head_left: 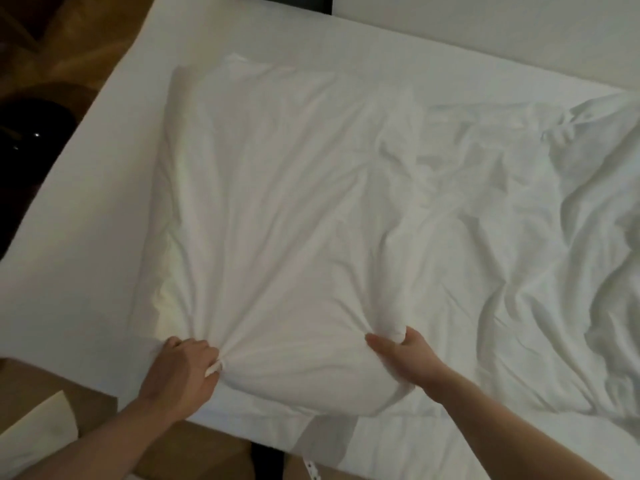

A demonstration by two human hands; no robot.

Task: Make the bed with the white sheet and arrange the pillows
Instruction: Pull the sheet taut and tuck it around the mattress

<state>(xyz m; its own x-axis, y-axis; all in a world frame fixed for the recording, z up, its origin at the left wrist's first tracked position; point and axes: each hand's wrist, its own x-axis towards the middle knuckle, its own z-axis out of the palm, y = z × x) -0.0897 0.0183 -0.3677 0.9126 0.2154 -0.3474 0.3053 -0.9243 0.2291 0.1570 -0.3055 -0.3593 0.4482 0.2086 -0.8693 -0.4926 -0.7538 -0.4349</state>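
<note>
A large white pillow [277,209] lies flat on the bed, its near edge close to the mattress's front edge. My left hand [183,372] is clenched on the pillow's near left corner, bunching the cloth into folds. My right hand [405,358] grips the near right corner, thumb on top and fingers under a bulge of fabric. A rumpled white sheet [519,237] covers the right half of the bed, touching the pillow's right side. The smooth white mattress [86,237] shows around the pillow on the left and at the back.
Wooden floor [69,46] lies beyond the bed's left edge, with a dark round object [31,133] on it. A brown surface [104,427] sits below the bed's front edge. A white surface [485,29] runs along the back right.
</note>
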